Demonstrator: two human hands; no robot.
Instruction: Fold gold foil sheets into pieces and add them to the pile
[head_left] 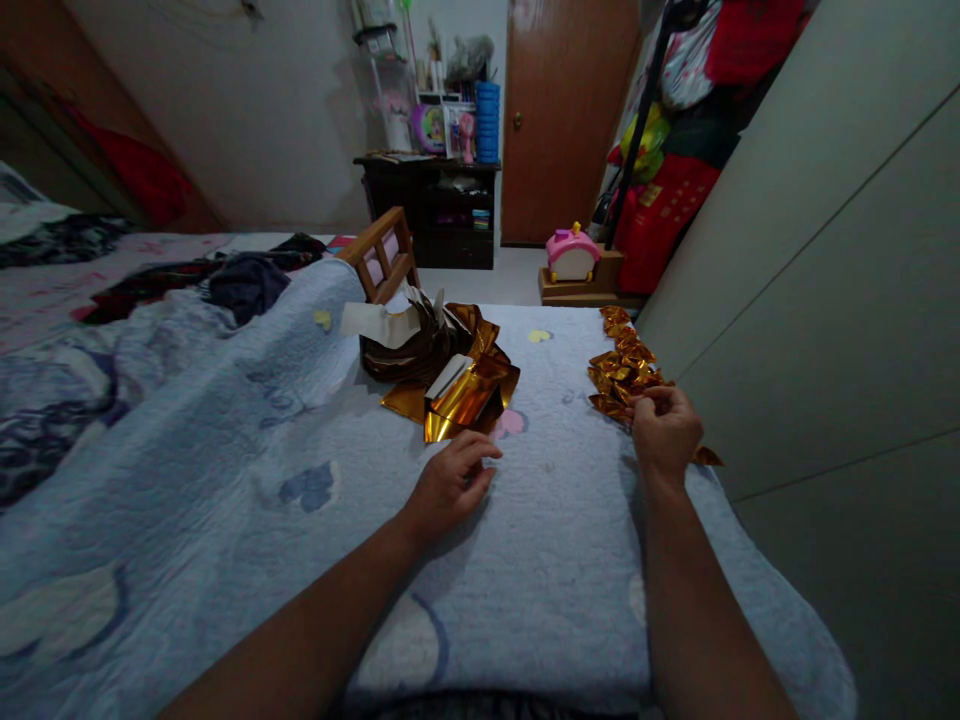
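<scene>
My right hand (666, 430) is at the right edge of the cloth, its thumb and fingers pinched on a folded gold paper piece (616, 402) at the near end of a row of similar pieces (626, 362). Part of that piece is hidden by the fingers. My left hand (452, 484) rests on the cloth, fingers loosely bent and apart, with nothing in it. Just beyond it lie loose gold foil sheets (466, 395), shiny and curled. Behind these sits a thick stack of paper sheets (405, 345) with dark edges and pale backs.
A pale blue quilted cloth (547, 540) covers the surface before me. One gold piece (707, 457) lies apart by the right edge. A wooden chair back (379, 255) rises behind the stack. A tall pale cabinet (847, 300) borders the right side; a bed (56, 290) lies left.
</scene>
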